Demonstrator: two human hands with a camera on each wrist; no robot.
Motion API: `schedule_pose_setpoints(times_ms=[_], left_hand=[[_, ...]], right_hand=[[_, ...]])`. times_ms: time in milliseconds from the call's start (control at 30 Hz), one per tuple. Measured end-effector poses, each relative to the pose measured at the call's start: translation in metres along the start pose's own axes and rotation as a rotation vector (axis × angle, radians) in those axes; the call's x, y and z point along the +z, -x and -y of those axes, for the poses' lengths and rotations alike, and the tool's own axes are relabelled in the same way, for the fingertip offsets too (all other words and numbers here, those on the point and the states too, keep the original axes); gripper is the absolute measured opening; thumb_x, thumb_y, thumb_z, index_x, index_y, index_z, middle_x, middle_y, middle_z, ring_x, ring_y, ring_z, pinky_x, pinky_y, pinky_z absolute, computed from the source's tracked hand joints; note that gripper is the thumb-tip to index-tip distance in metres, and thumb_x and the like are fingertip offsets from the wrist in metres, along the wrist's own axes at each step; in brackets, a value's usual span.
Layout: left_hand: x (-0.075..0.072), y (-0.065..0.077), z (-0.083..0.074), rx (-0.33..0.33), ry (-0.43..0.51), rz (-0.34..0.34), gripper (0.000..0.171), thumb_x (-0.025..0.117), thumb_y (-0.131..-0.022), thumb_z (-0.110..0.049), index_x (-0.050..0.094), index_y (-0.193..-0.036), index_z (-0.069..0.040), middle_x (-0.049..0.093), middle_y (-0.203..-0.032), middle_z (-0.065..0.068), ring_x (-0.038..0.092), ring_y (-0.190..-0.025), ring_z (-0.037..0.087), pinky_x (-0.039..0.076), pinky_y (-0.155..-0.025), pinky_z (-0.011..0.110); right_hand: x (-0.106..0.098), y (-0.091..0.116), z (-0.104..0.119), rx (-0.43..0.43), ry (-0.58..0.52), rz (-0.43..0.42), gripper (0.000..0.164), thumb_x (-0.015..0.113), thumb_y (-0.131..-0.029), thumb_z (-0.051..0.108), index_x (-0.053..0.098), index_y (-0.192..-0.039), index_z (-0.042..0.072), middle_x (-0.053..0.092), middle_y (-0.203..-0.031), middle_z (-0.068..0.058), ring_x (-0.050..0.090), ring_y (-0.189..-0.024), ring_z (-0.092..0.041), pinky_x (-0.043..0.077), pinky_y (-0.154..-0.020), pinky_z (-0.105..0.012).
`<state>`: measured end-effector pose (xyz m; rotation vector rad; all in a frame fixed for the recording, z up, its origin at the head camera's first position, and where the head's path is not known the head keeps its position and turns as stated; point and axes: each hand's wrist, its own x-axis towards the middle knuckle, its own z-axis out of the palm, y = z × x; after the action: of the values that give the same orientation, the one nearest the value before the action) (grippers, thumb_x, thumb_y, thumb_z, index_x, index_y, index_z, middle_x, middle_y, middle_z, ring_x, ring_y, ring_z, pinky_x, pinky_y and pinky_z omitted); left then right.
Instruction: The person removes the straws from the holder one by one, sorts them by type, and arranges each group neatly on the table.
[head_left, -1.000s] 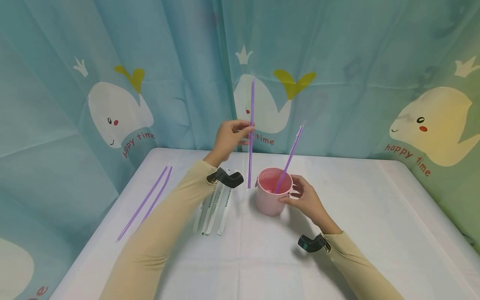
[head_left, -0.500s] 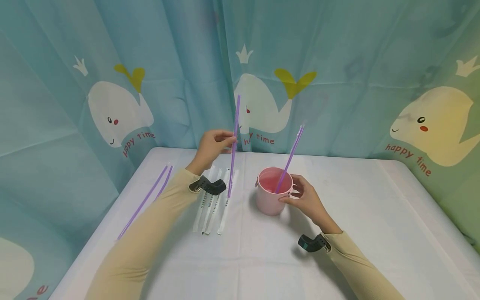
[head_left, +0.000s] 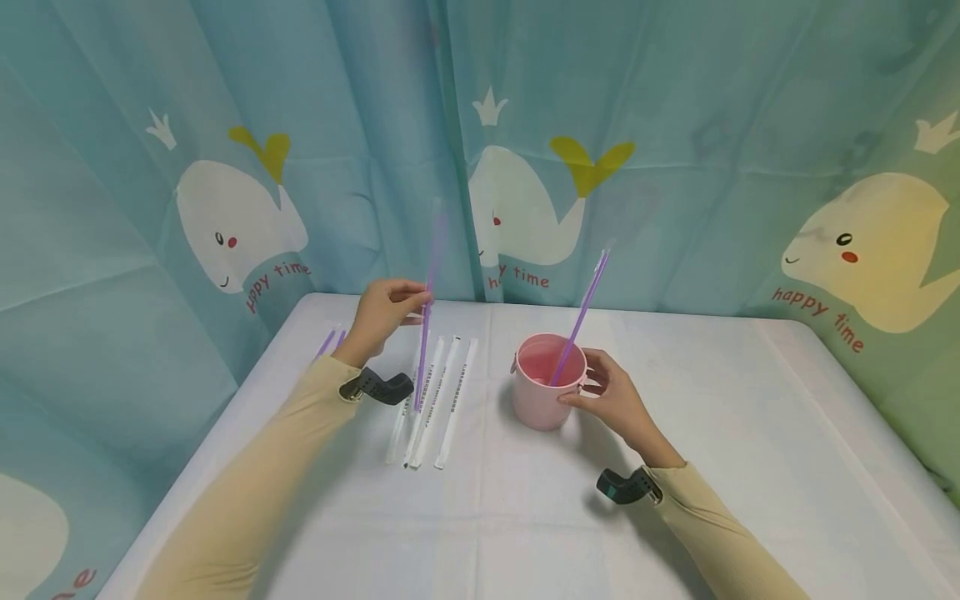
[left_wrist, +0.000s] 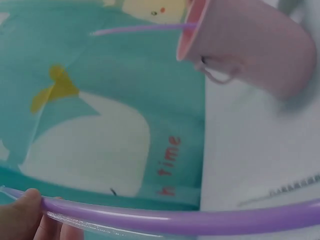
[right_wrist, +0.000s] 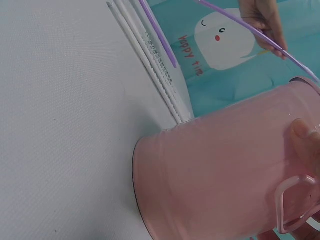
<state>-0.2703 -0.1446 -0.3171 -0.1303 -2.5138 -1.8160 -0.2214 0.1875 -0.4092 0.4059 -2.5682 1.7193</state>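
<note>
My left hand point(head_left: 386, 317) pinches a purple straw point(head_left: 422, 354) in a clear wrapper between thumb and fingers, to the left of the bucket. The straw stands nearly upright, its lower end in front of slim white packets; whether it touches them I cannot tell. In the left wrist view the straw point(left_wrist: 200, 223) runs across the bottom. My right hand point(head_left: 615, 404) grips a small pink bucket point(head_left: 543, 408) by its right side near the rim. Inside the bucket leans another purple straw point(head_left: 581, 317), its top tilted right. In the right wrist view my thumb lies against the bucket point(right_wrist: 215, 170).
Several slim white packets point(head_left: 453, 404) with printed lettering lie side by side on the white table point(head_left: 525, 525). Two more purple straws point(head_left: 326, 343) lie at the left, mostly hidden behind my left arm. A teal curtain point(head_left: 360, 208) with whale prints hangs behind the table.
My left hand has moved left and lower with the straw, from beside the bucket to over the white packets. The right hand, the bucket and its straw have stayed in place.
</note>
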Motion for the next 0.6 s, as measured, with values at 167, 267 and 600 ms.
schedule_pose_setpoints(times_ms=[167,267,600], left_hand=[[-0.014,0.005,0.014,-0.013,-0.045,-0.015,0.032,0.060,-0.092,-0.014,0.061,-0.117,0.006,0.063,-0.115,0.026,0.062,-0.078,0.000,0.057,-0.078,0.027],[-0.022,0.009,0.022,-0.013,-0.080,-0.020,0.033,0.060,-0.092,-0.014,0.060,-0.117,0.007,0.062,-0.115,0.027,0.063,-0.080,0.003,0.056,-0.079,0.028],[-0.049,0.022,0.041,-0.068,-0.146,-0.049,0.035,0.059,-0.093,-0.014,0.058,-0.119,0.009,0.060,-0.118,0.029,0.060,-0.075,-0.004,0.056,-0.077,0.024]], right_hand=[[0.000,0.000,0.002,-0.004,0.005,0.001,0.072,0.080,-0.071,0.007,0.043,-0.132,-0.002,0.052,-0.132,-0.024,0.053,-0.120,-0.038,0.049,-0.096,-0.048],[0.000,0.000,0.002,-0.007,0.004,0.001,0.072,0.081,-0.071,0.007,0.043,-0.132,-0.002,0.053,-0.132,-0.024,0.053,-0.120,-0.038,0.049,-0.096,-0.048],[0.000,0.001,0.002,0.008,0.000,0.003,0.072,0.080,-0.071,0.007,0.043,-0.133,-0.002,0.052,-0.132,-0.024,0.054,-0.120,-0.038,0.048,-0.097,-0.048]])
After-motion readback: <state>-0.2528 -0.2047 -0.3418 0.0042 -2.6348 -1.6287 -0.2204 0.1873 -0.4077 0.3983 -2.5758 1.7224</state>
